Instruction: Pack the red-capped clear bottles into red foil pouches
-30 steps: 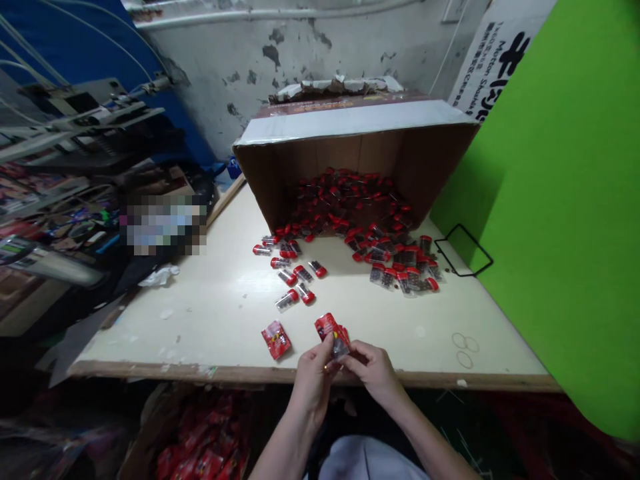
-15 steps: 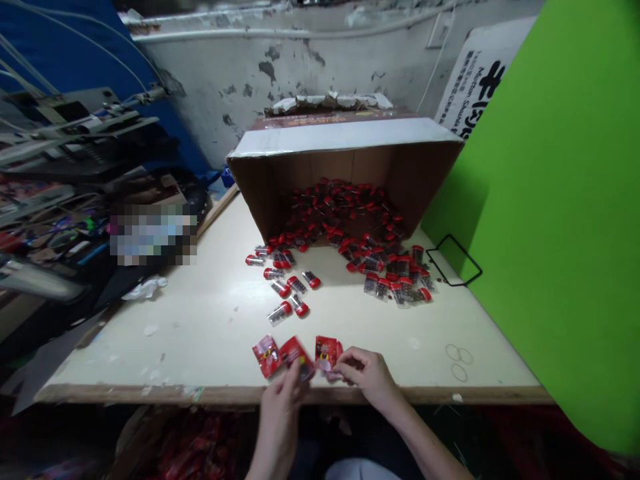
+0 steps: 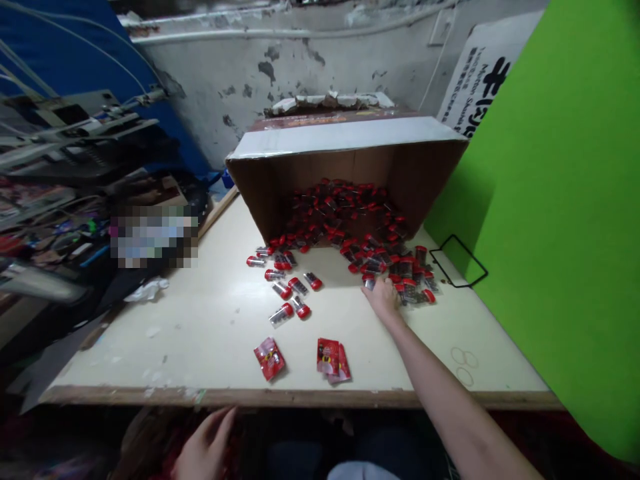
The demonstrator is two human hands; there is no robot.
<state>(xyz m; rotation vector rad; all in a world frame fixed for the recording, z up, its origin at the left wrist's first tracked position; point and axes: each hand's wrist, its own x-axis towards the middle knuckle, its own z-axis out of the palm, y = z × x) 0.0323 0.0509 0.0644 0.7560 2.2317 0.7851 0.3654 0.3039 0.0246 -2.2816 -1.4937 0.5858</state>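
Note:
My right hand (image 3: 384, 297) reaches across the cream table (image 3: 210, 333) and rests on the near edge of a pile of small clear vials with red caps (image 3: 400, 273); its fingers curl over one, the grip itself is hidden. My left hand (image 3: 205, 448) hangs below the table's front edge, fingers apart, holding nothing. Red sachets lie near the front edge: one (image 3: 270, 358) on the left, a small stack (image 3: 333, 359) to its right. More vials (image 3: 287, 283) lie scattered mid-table.
A cardboard box (image 3: 345, 143) lies on its side at the back, spilling vials. A green board (image 3: 565, 200) walls the right side. Cluttered shelves (image 3: 75, 173) stand left. A black wire loop (image 3: 460, 260) and rubber bands (image 3: 463, 363) lie on the right.
Both hands let go of the sachets at the front edge. My right hand stretched forward to the vial pile, and my left hand dropped below the table edge.

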